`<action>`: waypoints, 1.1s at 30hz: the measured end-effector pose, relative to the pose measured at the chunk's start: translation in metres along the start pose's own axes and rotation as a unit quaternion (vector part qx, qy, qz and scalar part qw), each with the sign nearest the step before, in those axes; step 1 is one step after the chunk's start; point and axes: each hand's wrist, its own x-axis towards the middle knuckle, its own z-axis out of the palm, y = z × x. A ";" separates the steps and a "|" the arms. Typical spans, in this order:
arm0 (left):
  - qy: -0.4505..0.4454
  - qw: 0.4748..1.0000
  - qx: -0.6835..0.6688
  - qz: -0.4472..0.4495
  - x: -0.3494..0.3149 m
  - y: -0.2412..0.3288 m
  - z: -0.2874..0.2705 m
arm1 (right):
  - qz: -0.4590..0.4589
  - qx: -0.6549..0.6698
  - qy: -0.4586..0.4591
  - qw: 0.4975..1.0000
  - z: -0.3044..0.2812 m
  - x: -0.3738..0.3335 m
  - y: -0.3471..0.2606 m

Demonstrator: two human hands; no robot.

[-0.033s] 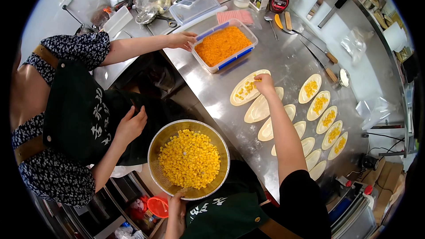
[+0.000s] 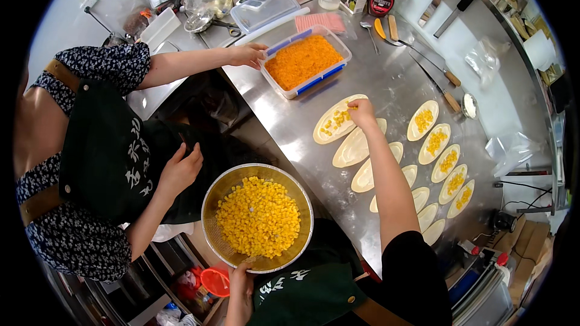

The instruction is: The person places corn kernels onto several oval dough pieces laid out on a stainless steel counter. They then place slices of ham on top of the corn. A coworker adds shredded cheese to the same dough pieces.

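Note:
My left hand (image 2: 241, 279) grips the near rim of a round metal colander (image 2: 292, 190) with small holes. A heap of yellow corn kernels (image 2: 257, 214) lies inside it. My right hand (image 2: 362, 113) is pinched over the far end of an oval piece of pale dough (image 2: 324, 137), with some kernels at its fingertips. Scattered corn (image 2: 336, 122) lies on that piece. Beside it, several bare dough ovals (image 2: 351, 150) run toward me, partly hidden by my right forearm. Farther right, a row of dough ovals (image 2: 447, 163) carries corn along the middle.
A co-worker's hand (image 2: 248, 55) touches a plastic box (image 2: 290, 92) of orange shreds; their other hand (image 2: 180, 169) is near the colander. Knives (image 2: 444, 93), a spoon (image 2: 371, 39) and a small bowl of white powder (image 2: 469, 106) lie on the metal table (image 2: 284, 127).

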 end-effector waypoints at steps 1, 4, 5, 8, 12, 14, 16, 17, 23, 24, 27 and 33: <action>-0.002 1.000 -0.006 -0.003 0.002 -0.001 -0.001 | 0.004 -0.002 0.006 1.000 -0.002 0.006 0.002; -0.007 1.000 -0.012 -0.021 0.005 -0.004 -0.004 | -0.001 -0.015 0.022 1.000 -0.009 0.019 0.005; -0.006 1.000 -0.013 -0.023 0.007 -0.006 -0.006 | -0.004 -0.011 0.027 1.000 -0.011 0.021 0.005; -0.005 0.999 -0.014 -0.030 0.010 -0.015 -0.013 | -0.010 0.008 0.037 0.999 -0.017 0.025 0.007; -0.002 0.999 0.007 -0.037 0.008 -0.018 -0.017 | -0.019 0.041 0.029 0.999 -0.021 0.007 0.001; -0.016 0.999 0.022 -0.036 0.011 -0.013 -0.017 | -0.036 0.052 0.047 0.997 -0.022 0.001 -0.001; -0.043 0.998 0.034 -0.035 0.017 -0.012 -0.024 | -0.059 0.044 0.070 0.995 -0.022 -0.020 -0.010; -0.054 0.997 0.031 -0.037 0.017 -0.006 -0.023 | -0.070 0.040 0.081 0.993 -0.021 -0.040 -0.023; -0.090 0.994 0.047 -0.044 0.020 0.008 -0.028 | -0.235 0.012 -0.338 0.911 0.008 -0.230 -0.138; -0.095 0.993 0.057 -0.042 0.015 0.013 -0.021 | -0.302 -0.116 -0.347 0.880 0.037 -0.252 -0.130; -0.114 0.990 0.058 -0.052 0.023 0.014 -0.032 | -0.269 -0.273 -0.349 0.855 0.077 -0.286 -0.148; -0.140 0.985 0.093 -0.046 0.034 0.008 -0.057 | -0.334 -0.258 -0.307 0.853 0.096 -0.344 -0.154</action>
